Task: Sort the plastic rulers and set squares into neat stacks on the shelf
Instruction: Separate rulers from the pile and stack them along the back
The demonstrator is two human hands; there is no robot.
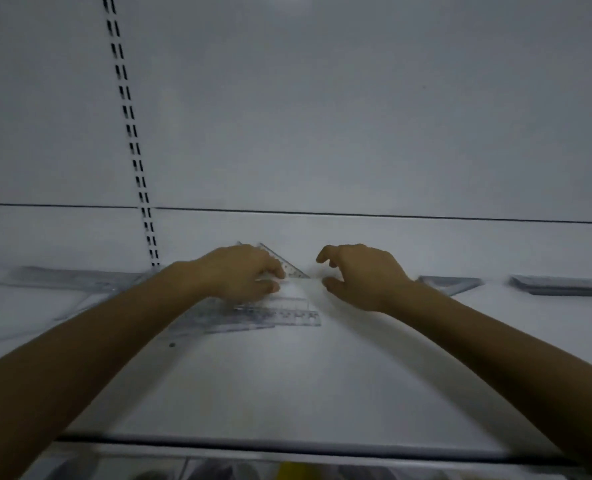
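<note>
set square (292,266): pinched by left hand (239,271) fingers, tilted up over ruler pile (280,315) at mid shelf (287,382). right hand (363,277): fingers loosely curled, nothing held, just beside. side stack (561,285) laid far right.

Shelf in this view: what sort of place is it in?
Probably a shop or stockroom: a white shelf backed by a slotted bracket strip, with clear rulers and a set square lying on it like stock.

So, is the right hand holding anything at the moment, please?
No, the right hand hovers empty, fingers loosely curled, beside the set square.
</note>
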